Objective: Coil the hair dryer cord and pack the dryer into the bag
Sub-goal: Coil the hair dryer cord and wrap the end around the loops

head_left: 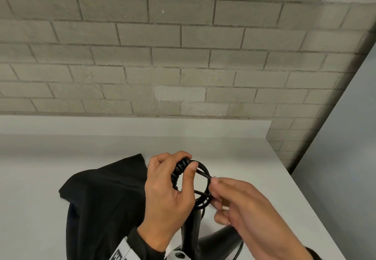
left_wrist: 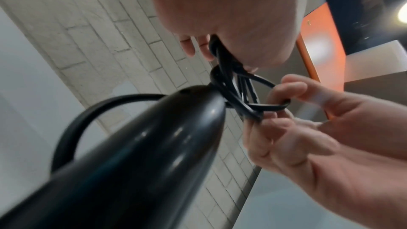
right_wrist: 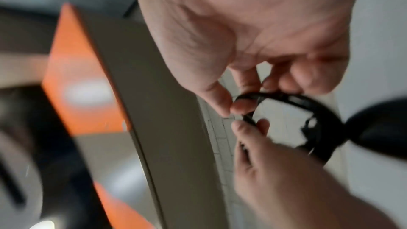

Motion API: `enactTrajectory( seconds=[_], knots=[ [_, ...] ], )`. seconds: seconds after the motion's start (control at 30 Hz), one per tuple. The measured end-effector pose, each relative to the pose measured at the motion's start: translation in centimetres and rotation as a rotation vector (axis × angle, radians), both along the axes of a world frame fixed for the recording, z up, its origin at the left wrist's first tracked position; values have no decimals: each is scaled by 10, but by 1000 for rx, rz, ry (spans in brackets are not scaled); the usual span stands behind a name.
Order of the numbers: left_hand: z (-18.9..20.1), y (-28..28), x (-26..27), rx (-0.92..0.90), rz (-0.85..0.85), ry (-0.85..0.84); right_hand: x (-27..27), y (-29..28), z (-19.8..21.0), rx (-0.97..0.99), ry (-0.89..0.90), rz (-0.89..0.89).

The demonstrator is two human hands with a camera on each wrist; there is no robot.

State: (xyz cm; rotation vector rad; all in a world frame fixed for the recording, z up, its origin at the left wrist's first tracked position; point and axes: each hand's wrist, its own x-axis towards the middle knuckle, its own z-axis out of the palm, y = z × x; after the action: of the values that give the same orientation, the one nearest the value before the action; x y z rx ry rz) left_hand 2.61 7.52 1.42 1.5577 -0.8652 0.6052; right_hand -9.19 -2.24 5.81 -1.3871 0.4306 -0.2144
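Note:
My left hand [head_left: 186, 163] grips a bundle of black cord [head_left: 178, 171] wound in tight turns, held above the table. Loops of the same cord stick out to the right, and my right hand [head_left: 213, 190] pinches one loop between thumb and fingertips. The black hair dryer [head_left: 192, 227] hangs below the bundle, handle up, its body near the bottom edge of the head view. In the left wrist view the dryer handle [left_wrist: 132, 154] fills the foreground, with the cord loops [left_wrist: 233, 93] at its tip. The black fabric bag [head_left: 101, 209] lies crumpled left of my hands.
The white table [head_left: 244, 154] runs to a grey brick wall [head_left: 183, 56] at the back, and its right edge slants off close to my right hand. An orange panel [right_wrist: 77, 76] shows blurred in the right wrist view.

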Motion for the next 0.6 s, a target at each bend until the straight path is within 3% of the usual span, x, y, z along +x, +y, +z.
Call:
enactTrajectory(
  seconds=[0.1,0.23,0.3,0.43,0.5,0.57,0.6],
  knots=[
    [-2,1,3,-5,29,7,-3,10,-12,-437,-102,-119],
    [-3,-1,3,9,18,-8,-9,17,-19,-517,-115,-222],
    [-4,0,3,25,17,-28,-9,17,-14,-380,-80,-175],
    [-4,1,2,20,4,-35,-10,5,-14,445,-146,46],
    [-6,0,0,13,-18,-37,-11,1,-18,709,-197,141],
    [-8,-1,-1,20,-31,-31,-15,0,-24,657,-258,177],
    [-8,-1,0,23,-30,-12,-17,1,-28,505,-279,167]
  ],
)
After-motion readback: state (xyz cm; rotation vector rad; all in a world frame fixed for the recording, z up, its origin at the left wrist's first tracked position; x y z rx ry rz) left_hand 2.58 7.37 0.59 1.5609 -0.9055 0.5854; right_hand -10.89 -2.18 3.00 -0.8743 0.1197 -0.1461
